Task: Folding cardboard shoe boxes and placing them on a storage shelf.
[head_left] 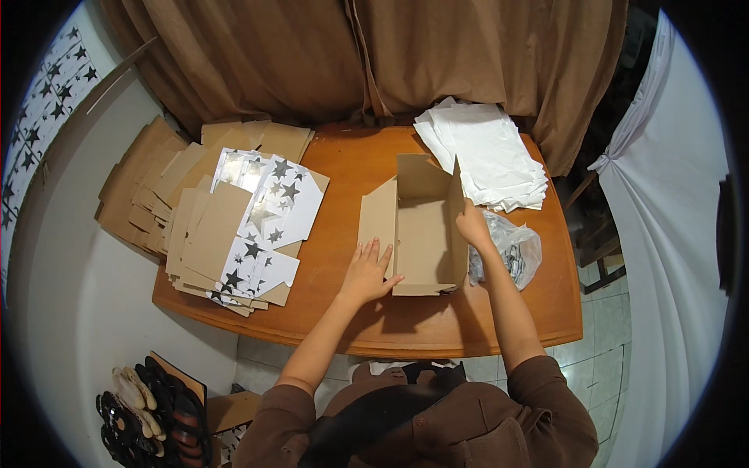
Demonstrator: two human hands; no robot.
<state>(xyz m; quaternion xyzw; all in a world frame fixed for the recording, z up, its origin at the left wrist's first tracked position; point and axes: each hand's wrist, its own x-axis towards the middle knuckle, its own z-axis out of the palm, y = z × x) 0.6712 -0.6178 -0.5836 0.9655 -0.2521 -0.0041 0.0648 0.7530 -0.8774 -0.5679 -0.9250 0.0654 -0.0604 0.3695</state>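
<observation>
A brown cardboard box [425, 214] stands upright on the wooden table in front of me, its top open and its inside bare. One long flap [378, 226] spreads outward on its left side. My left hand [368, 273] rests flat on the near end of that flap, fingers stretched apart. At the opposite side, my right hand [472, 224] grips the right wall of the box near its upper edge; part of its fingers is hidden. Just beside the right wrist lies a clear plastic bag [515, 251] with small greyish pieces that I cannot make out.
Stacked flat cardboard pieces [148, 195] and star-printed white sheets [285, 191] cover the left of the wooden table [335, 234]. A pile of white paper [484, 152] lies at the back right. Brown curtains [257, 62] hang behind; shoes [148, 413] sit at the lower left.
</observation>
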